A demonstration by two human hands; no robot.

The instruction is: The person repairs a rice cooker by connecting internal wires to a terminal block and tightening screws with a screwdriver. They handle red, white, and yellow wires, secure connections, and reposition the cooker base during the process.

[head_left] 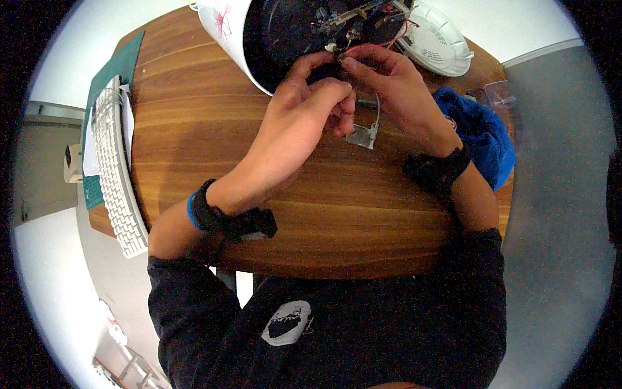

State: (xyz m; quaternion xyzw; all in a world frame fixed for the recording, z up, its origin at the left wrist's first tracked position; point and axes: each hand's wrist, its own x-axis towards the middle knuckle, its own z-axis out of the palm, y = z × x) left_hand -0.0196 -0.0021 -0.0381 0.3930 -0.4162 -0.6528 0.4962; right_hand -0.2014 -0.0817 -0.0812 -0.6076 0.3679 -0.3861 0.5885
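On the brown wood-grain table (324, 217), a small silvery rectangular plate (361, 137) is seen. Beyond it, the left hand (304, 107) and right hand (407, 94) are held together, fingers narrowly bent; what is gripped cannot be told. The white, flower-printed cylindrical housing (228, 35) is laid mouth nearward, apparently so its wired black interior is reached.

Both forearms (477, 202) reaching forward and angling inward, left hand (310, 107) and right hand (403, 89) close together, fingers (381, 54) bent, knuckles raised.
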